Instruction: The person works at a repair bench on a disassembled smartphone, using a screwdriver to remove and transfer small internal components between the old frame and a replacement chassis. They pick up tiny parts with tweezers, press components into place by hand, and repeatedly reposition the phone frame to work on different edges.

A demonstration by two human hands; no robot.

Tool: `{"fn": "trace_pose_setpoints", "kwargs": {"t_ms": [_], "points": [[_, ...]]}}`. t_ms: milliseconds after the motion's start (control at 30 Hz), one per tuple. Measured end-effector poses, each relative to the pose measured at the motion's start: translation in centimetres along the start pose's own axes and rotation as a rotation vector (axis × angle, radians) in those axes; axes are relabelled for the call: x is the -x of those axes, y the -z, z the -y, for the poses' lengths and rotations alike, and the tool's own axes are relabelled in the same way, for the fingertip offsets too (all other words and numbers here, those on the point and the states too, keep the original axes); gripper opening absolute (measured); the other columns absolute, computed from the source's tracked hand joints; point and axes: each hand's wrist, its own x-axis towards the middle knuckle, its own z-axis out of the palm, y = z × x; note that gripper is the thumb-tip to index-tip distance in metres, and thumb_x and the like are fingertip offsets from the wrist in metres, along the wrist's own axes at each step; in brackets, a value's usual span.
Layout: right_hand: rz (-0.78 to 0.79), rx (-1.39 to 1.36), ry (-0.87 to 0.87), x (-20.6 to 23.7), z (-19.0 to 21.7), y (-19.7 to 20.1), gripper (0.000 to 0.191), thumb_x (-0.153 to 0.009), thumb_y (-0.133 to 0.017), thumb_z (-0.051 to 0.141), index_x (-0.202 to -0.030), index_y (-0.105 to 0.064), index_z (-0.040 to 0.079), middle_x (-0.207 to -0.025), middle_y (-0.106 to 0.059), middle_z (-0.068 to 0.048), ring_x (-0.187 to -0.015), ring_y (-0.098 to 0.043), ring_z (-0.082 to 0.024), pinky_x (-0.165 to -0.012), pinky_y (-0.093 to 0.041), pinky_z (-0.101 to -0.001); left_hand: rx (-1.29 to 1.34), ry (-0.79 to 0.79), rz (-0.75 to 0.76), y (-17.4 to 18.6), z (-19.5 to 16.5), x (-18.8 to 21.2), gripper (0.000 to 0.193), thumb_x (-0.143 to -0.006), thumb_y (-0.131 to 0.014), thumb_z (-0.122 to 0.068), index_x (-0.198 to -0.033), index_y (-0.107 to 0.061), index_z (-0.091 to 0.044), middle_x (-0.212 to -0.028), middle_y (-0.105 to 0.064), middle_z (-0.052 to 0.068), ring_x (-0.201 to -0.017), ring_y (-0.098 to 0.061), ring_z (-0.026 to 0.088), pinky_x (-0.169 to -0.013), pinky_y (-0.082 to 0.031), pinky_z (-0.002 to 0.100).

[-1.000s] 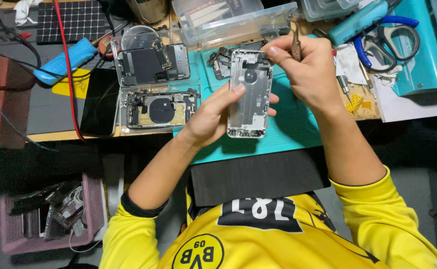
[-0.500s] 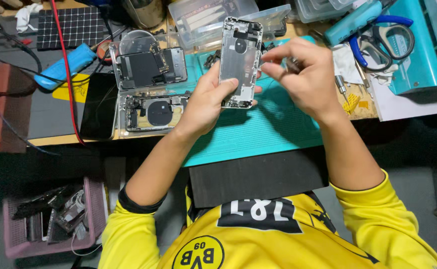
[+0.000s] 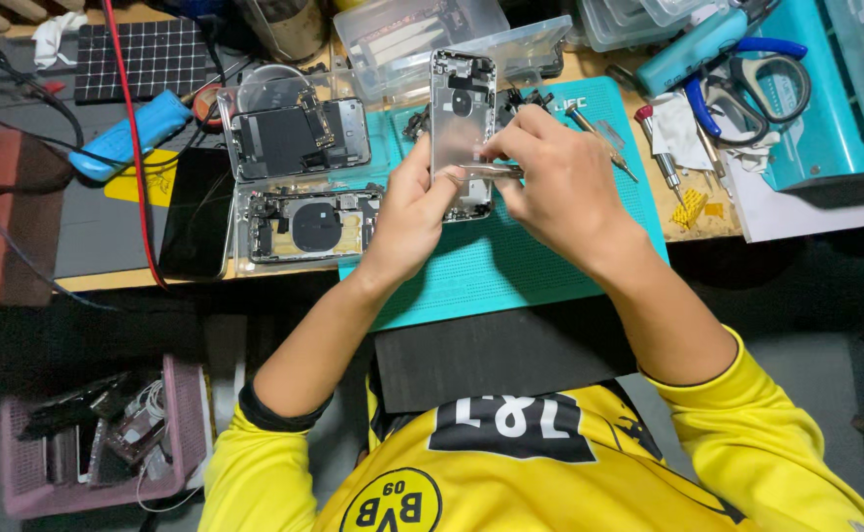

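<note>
My left hand (image 3: 414, 212) grips the lower left edge of an opened silver phone housing (image 3: 462, 110), holding it above the teal work mat (image 3: 511, 261). My right hand (image 3: 560, 182) holds thin metal tweezers (image 3: 491, 170) whose tips rest on the lower part of the housing. The phone's inner side with its small parts faces up toward me.
Two more disassembled phones (image 3: 304, 138) (image 3: 309, 222) lie left of the mat beside a black screen (image 3: 196, 212). Screwdrivers (image 3: 599, 143), scissors (image 3: 747, 84), clear plastic boxes (image 3: 422, 34) and a teal tray (image 3: 826, 118) crowd the back. A pink basket (image 3: 107, 438) of parts sits on the floor at the left.
The housing was lifted up and turned upright away from the mat. My right hand came down from above it and brought the tweezers onto its lower part.
</note>
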Motion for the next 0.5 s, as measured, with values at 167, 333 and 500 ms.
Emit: {"fn": "trace_pose_setpoints", "kwargs": {"t_ms": [167,333,500], "points": [[0.059,0.023,0.006,-0.5,-0.1,0.1,0.013,-0.083,-0.083,0.009,-0.092,-0.074,0.009,-0.090,-0.065,-0.008,-0.076,-0.066,-0.032,-0.062,-0.050,-0.0429,-0.069,-0.011,0.015,-0.1,0.1,0.2,0.027,-0.110,-0.048,-0.004,-0.136,-0.053,-0.002,-0.116,-0.064,0.001,-0.101,-0.059,0.005,-0.088,-0.054,0.024],[0.068,-0.027,0.046,-0.4,0.0,0.5,0.014,-0.082,-0.080,0.005,-0.093,-0.072,0.009,-0.092,-0.066,-0.007,-0.077,-0.067,-0.032,-0.064,-0.051,-0.0421,-0.060,-0.032,0.020,0.1,0.0,0.4,0.031,-0.110,-0.047,-0.001,-0.140,-0.052,0.000,-0.119,-0.065,0.002,-0.104,-0.059,0.007,-0.092,-0.052,0.025],[-0.015,-0.223,-0.010,-0.4,-0.9,0.6,0.010,-0.092,-0.077,0.000,-0.097,-0.069,0.003,-0.091,-0.067,-0.010,-0.076,-0.065,-0.025,-0.065,-0.049,-0.0359,0.086,0.057,-0.042,1.1,-1.9,0.5,0.031,-0.109,-0.044,-0.002,-0.139,-0.048,0.004,-0.120,-0.070,0.018,-0.101,-0.072,0.021,-0.086,-0.063,0.036]]}}
